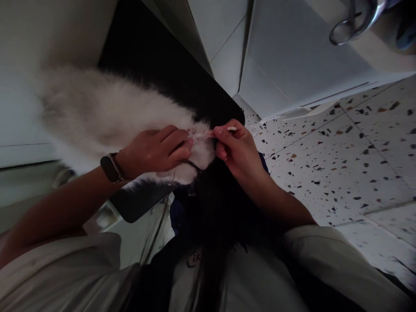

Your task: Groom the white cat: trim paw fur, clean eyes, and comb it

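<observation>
A fluffy white animal (107, 104) lies on a black table, its near end between my hands. My left hand (156, 149), with a band on the wrist, is closed on a pinkish flap of skin and fur (199, 130) that looks like its ear. Just to the right, my right hand (237, 149) pinches a cotton swab (232, 128) between thumb and fingers. One white tip sticks out beyond the fingers; the other end points at the flap and cannot be made out. The animal's face is not visible.
The black tabletop (169, 65) runs diagonally under the animal. At the upper right, a white cabinet (292, 56) carries metal scissors (344, 32) near its edge. Speckled floor (325, 160) spreads to the right. Dark strands of hair (211, 225) hang in front of my body.
</observation>
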Demonstrator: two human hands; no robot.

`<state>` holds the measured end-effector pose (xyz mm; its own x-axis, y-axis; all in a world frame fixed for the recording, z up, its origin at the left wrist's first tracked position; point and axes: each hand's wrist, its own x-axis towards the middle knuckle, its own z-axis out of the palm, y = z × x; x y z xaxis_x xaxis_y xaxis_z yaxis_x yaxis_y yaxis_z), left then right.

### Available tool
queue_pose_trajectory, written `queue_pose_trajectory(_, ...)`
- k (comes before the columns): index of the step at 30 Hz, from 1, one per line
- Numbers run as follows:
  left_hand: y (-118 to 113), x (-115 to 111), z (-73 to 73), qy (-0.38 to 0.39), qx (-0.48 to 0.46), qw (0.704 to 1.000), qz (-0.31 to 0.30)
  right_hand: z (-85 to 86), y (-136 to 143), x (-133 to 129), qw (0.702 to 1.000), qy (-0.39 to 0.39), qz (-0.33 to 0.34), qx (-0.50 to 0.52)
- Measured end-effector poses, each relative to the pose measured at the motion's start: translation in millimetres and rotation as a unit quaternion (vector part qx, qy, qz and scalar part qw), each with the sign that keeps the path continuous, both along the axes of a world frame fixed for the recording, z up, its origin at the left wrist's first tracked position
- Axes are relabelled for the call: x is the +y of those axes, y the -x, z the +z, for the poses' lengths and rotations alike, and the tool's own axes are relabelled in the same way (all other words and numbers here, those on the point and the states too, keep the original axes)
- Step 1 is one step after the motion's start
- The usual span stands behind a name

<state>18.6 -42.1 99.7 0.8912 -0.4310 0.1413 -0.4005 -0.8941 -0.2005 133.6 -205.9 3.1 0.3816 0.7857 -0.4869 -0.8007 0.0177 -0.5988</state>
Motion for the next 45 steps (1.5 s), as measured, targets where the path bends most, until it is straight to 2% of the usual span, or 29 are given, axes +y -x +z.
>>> queue_pose_trajectory(6,-3,-1,1.0,0.001,-0.020,0.999,-0.026,-0.8,-7,-1,0.999,0.009,-0.033,-0.035)
queue_pose_trajectory(10,-2,-1,-0.5,-0.002,-0.023,0.999,-0.024,-2.1,-3,0,0.983,0.017,-0.024,-0.180)
queue_pose_trajectory(12,-1,-1,-0.9,-0.003,-0.018,1.000,-0.023,-2.8,-4,1,0.956,0.017,0.005,-0.293)
queue_pose_trajectory(14,0,-1,-0.9,-0.009,-0.007,1.000,-0.021,-3.6,-9,4,0.909,-0.018,0.052,-0.414)
queue_pose_trajectory(16,0,-1,-0.7,-0.018,-0.005,1.000,-0.016,-4.6,-18,8,0.859,-0.070,0.113,-0.494)
queue_pose_trajectory(17,0,-1,-0.6,-0.022,-0.005,1.000,-0.014,-5.3,-24,11,0.844,-0.089,0.138,-0.511)
queue_pose_trajectory(19,1,0,-0.4,-0.024,-0.010,1.000,-0.017,-7.3,-33,17,0.841,-0.110,0.169,-0.502)
queue_pose_trajectory(21,1,0,-0.6,-0.027,-0.003,1.000,-0.015,-10.2,-40,23,0.859,-0.125,0.177,-0.463)
queue_pose_trajectory(24,4,1,-2.2,-0.020,0.045,0.998,0.030,-15.4,-41,30,0.891,-0.148,0.183,-0.388)
queue_pose_trajectory(28,9,3,-5.1,0.030,0.079,0.994,0.069,-19.1,-35,32,0.904,-0.157,0.184,-0.354)
queue_pose_trajectory(31,11,4,-5.1,-0.001,0.096,0.992,0.079,-18.9,-33,33,0.890,-0.161,0.177,-0.387)
queue_pose_trajectory(34,12,4,-4.5,-0.034,0.104,0.991,0.079,-18.2,-37,36,0.852,-0.193,0.184,-0.450)
queue_pose_trajectory(37,13,3,-6.0,-0.034,0.051,0.997,0.040,-18.2,-45,41,0.809,-0.236,0.213,-0.494)
queue_pose_trajectory(39,12,3,-7.8,-0.027,0.012,0.999,0.026,-18.1,-50,44,0.794,-0.245,0.230,-0.507)
queue_pose_trajectory(41,10,2,-8.7,-0.023,-0.010,0.999,0.024,-17.0,-54,44,0.793,-0.243,0.246,-0.502)
queue_pose_trajectory(45,5,0,-7.1,-0.023,-0.025,0.999,0.015,-10.3,-56,41,0.817,-0.209,0.271,-0.463)
